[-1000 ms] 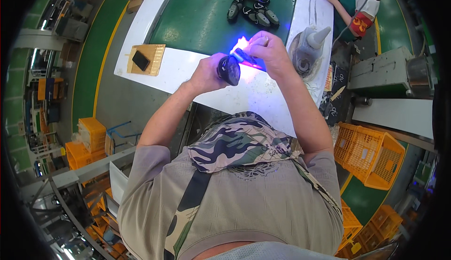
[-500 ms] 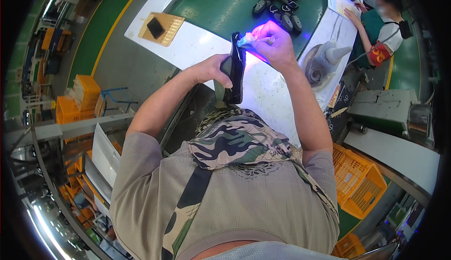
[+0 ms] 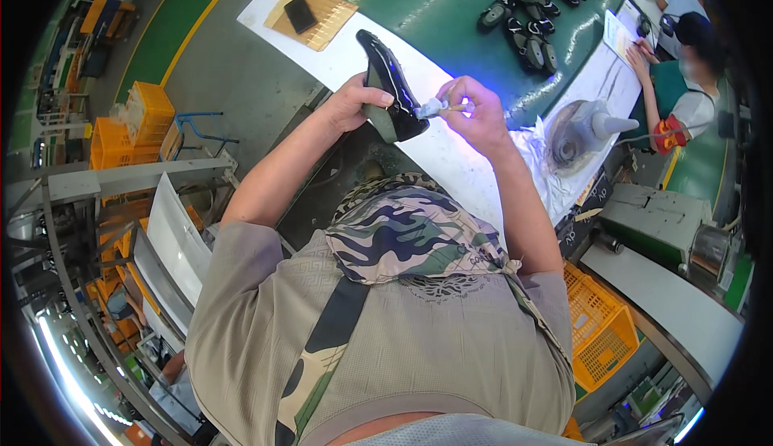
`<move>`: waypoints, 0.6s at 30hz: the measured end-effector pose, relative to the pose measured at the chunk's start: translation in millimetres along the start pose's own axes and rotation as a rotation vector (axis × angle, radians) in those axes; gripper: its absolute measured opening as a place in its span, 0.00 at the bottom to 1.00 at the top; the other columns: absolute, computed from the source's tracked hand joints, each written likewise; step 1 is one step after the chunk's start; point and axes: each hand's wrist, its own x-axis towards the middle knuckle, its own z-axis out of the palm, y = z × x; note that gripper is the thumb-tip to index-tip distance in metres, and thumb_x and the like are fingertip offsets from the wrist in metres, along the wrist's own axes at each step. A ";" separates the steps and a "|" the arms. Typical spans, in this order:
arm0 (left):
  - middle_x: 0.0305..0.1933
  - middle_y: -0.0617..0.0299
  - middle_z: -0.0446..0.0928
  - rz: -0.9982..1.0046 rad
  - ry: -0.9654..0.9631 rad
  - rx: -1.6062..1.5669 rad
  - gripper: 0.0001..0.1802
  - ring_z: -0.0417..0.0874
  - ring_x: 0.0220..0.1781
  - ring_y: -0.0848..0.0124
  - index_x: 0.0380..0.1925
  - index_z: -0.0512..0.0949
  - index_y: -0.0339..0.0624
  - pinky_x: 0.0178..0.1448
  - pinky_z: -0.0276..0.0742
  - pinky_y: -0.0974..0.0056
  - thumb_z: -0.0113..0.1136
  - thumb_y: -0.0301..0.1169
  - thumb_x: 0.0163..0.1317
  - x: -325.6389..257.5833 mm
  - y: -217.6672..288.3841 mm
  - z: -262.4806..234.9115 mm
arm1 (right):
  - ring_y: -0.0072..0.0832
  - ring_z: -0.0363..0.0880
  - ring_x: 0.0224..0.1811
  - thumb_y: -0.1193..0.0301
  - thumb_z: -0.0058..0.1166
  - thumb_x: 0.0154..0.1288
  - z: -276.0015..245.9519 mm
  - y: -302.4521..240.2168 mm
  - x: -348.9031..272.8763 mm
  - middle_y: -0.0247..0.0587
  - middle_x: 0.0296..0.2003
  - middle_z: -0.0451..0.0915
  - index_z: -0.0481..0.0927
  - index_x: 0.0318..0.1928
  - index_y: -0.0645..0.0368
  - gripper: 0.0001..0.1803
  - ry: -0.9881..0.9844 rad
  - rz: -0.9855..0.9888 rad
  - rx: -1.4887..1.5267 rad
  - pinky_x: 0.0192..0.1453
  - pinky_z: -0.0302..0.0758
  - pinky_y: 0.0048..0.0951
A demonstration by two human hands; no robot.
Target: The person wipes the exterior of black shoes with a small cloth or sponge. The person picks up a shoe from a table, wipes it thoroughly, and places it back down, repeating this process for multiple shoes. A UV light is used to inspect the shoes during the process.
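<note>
My left hand (image 3: 352, 104) grips a glossy black shoe (image 3: 389, 68) by its left side, thumb on the black surface. A grey-green part (image 3: 382, 122) shows along that side. The shoe is tilted, its narrow end pointing up and left. My right hand (image 3: 477, 116) pinches a small stick-like tool with a pale, bluish, cloth-like tip (image 3: 432, 109). That tip is at the shoe's right edge, near its lower end; whether it touches, I cannot tell. Blue-violet light falls around my right fingers.
A white worktop (image 3: 459, 168) runs below my hands beside a green conveyor belt (image 3: 435, 11) carrying several dark shoes (image 3: 527, 23). A phone (image 3: 300, 14) lies on cardboard. A pale bottle (image 3: 600, 124) stands at right, near crumpled plastic (image 3: 531, 152). A co-worker (image 3: 684, 84) sits beyond.
The shoe has tipped, its upper end swinging left. My right hand with the tool has moved down toward the shoe's lower end, and the pink-violet glow on it has faded.
</note>
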 end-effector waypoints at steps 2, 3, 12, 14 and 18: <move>0.47 0.52 0.81 0.057 0.025 -0.070 0.30 0.84 0.48 0.61 0.53 0.72 0.34 0.60 0.78 0.56 0.66 0.27 0.45 -8.6 0.0 -20.6 | 0.28 0.77 0.40 0.82 0.59 0.51 8.2 13.1 5.5 0.42 0.34 0.79 0.69 0.27 0.59 0.10 0.052 0.051 0.091 0.45 0.73 0.29; 0.48 0.52 0.81 0.078 0.026 -0.127 0.31 0.83 0.49 0.61 0.53 0.72 0.34 0.61 0.77 0.55 0.66 0.27 0.46 -14.7 0.2 -30.8 | 0.28 0.77 0.40 0.82 0.60 0.51 13.7 21.2 8.3 0.43 0.35 0.79 0.69 0.27 0.59 0.11 0.076 0.077 0.136 0.45 0.73 0.29; 0.51 0.53 0.80 0.301 0.132 -0.323 0.32 0.81 0.54 0.59 0.55 0.71 0.36 0.64 0.74 0.54 0.65 0.25 0.46 -64.8 0.9 -88.3 | 0.22 0.76 0.31 0.81 0.64 0.56 97.1 35.3 50.3 0.41 0.32 0.78 0.74 0.33 0.61 0.10 0.197 0.325 0.446 0.34 0.75 0.23; 0.50 0.54 0.80 0.348 0.232 -0.255 0.30 0.81 0.53 0.61 0.53 0.71 0.36 0.63 0.75 0.56 0.64 0.23 0.46 -77.2 1.6 -93.7 | 0.22 0.76 0.29 0.82 0.64 0.56 111.6 38.1 57.3 0.40 0.31 0.78 0.74 0.33 0.62 0.10 0.205 0.367 0.467 0.34 0.75 0.23; 0.46 0.59 0.79 0.485 0.397 -0.090 0.31 0.79 0.52 0.67 0.52 0.71 0.37 0.61 0.72 0.61 0.69 0.23 0.44 -100.4 6.1 -95.2 | 0.21 0.76 0.28 0.82 0.63 0.55 138.5 54.7 64.8 0.37 0.28 0.78 0.75 0.33 0.62 0.09 0.223 0.458 0.497 0.34 0.74 0.22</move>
